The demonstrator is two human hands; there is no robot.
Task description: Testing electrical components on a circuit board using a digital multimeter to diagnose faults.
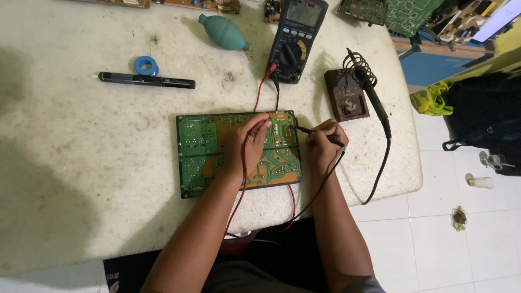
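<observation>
Left hand (244, 142): grip closed on red probe (261, 125), tip on circuit board (198, 154).
Right hand (321, 145): grip closed on black probe (304, 130), touching board.
Board: lay flat on table (81, 163), below multimeter (296, 38).

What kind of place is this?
Most likely an electronics repair bench. A multimeter and a soldering iron on its stand sit on the stained table, while the left hand and right hand hold probes to a circuit board.
</observation>
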